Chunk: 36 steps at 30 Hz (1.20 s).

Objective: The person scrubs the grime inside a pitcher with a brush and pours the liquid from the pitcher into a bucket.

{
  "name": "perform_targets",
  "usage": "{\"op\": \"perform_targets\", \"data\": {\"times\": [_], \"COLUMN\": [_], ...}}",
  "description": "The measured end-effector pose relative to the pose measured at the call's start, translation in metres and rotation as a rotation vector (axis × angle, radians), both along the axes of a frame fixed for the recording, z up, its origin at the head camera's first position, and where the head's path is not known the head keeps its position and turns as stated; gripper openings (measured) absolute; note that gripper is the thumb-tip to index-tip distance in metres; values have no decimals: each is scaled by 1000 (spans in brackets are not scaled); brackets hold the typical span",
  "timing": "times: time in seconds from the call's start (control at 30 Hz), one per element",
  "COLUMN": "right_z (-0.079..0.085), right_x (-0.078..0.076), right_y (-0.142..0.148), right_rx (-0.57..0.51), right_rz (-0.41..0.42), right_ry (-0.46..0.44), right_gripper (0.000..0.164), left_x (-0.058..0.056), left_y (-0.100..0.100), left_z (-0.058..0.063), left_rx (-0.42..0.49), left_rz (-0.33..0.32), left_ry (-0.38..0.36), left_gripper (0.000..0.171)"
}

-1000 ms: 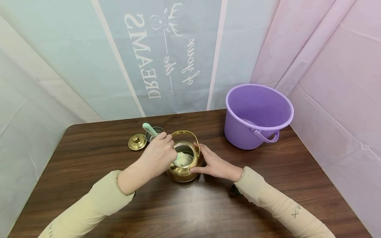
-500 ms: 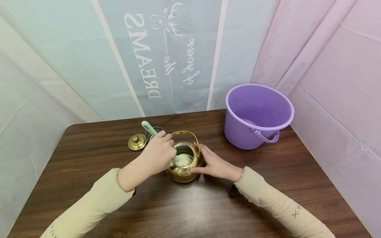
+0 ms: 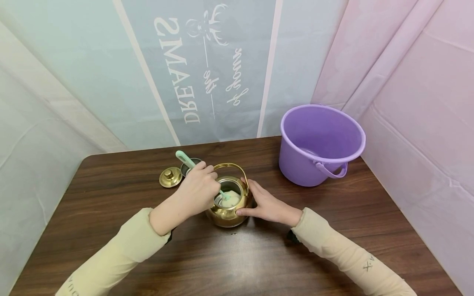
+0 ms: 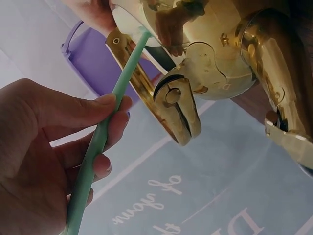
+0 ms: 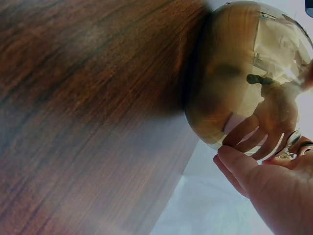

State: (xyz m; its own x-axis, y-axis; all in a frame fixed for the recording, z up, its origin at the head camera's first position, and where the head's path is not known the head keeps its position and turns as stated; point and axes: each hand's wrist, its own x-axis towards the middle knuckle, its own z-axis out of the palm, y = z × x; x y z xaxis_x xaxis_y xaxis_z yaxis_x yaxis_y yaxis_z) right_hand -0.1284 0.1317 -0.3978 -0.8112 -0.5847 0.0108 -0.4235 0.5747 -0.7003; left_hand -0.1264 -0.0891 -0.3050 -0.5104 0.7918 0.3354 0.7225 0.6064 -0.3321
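Observation:
In the head view, my left hand [image 3: 198,187] holds a mint-green brush by its handle [image 3: 185,159], which slants up past the knuckles. Its pale head [image 3: 231,200] is inside a brass teapot [image 3: 226,218], whose top is uncovered. The left wrist view has the thumb and fingers pinching the slim handle [image 4: 100,139] beside the pot's hinged handle and spout [image 4: 276,63]. My right hand [image 3: 268,203] rests on the pot's right side, thumb in front and fingers toward the back. Nearly straight fingers [image 5: 234,161] press the shiny wall in the right wrist view.
A brass lid [image 3: 170,177] lies on the dark wooden table [image 3: 237,263], left of the pot. Beside it, a round grey metal rim [image 3: 184,168] is partly hidden by the brush. A purple bucket [image 3: 301,164] stands at the back right. Fabric walls surround the table's back and sides.
The brush's pale head has shifted about inside the teapot, showing less half a second ago and more now. My left hand moves slightly with it; the right hand and teapot stay almost still.

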Motion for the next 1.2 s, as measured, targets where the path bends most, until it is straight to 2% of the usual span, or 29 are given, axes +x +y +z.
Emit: {"op": "perform_targets", "data": {"times": [0.33, 0.57, 0.73, 1.2], "right_z": [0, -1, -2, 0], "right_x": [1, 1, 0, 2], "right_y": [0, 0, 0, 0], "right_rx": [-5, -2, 2, 9], "right_rz": [3, -1, 0, -1], "right_ry": [7, 10, 22, 13], "right_gripper": [95, 95, 94, 95], "left_x": [-5, -10, -11, -10], "left_y": [0, -2, -4, -12], "left_z": [-5, -8, -8, -4], "left_rx": [46, 71, 60, 66], "left_rz": [21, 39, 60, 69], "left_ry": [26, 15, 20, 74], "left_gripper": [37, 31, 24, 23]}}
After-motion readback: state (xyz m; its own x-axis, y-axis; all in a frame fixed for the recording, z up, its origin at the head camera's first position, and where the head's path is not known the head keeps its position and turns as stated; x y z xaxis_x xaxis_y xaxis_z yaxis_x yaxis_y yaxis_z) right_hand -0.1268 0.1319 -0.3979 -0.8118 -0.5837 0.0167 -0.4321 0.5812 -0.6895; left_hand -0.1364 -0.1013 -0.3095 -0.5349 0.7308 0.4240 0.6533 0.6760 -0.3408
